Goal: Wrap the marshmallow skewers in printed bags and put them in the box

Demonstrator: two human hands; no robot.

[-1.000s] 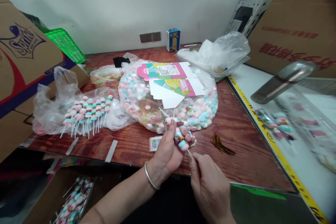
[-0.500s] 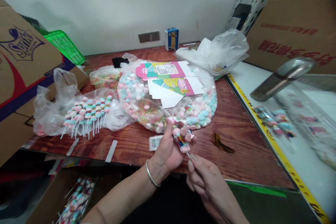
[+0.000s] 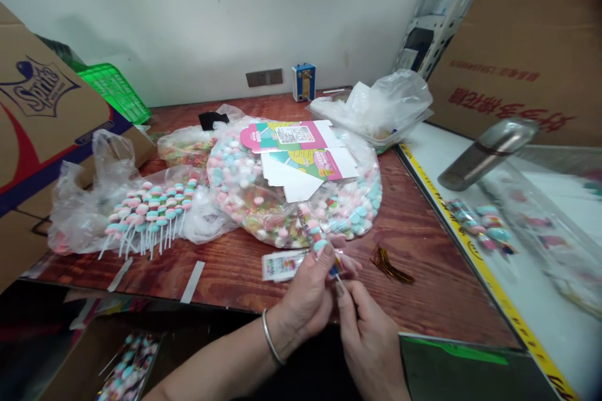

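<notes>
My left hand [image 3: 305, 297], with a silver bangle on its wrist, is wrapped round a marshmallow skewer [image 3: 318, 240] in a clear printed wrapper. Pink and blue pieces show above my thumb; the lower part is mostly covered by my fingers. The white stick comes out below, and my right hand [image 3: 372, 332] pinches it between thumb and fingertips. Beside my left hand lie small clear printed bags [image 3: 281, 265]. To the right are gold twist ties [image 3: 391, 267]. Just beyond my hands stands a large round tray of pastel candies [image 3: 364, 213], with printed card boxes [image 3: 301, 150] on top.
Unwrapped marshmallow skewers [image 3: 150, 213] lie on plastic at the left, near a Sprite carton [image 3: 37, 100]. Finished-looking skewers fill a box [image 3: 129, 366] below the table edge. A steel flask [image 3: 486, 153] and wrapped candies [image 3: 489, 223] are on the white surface at right.
My left hand has turned and closed further over the wrapped skewer, whose upper end now points away from me. My right hand still pinches the stick. The view has shifted slightly.
</notes>
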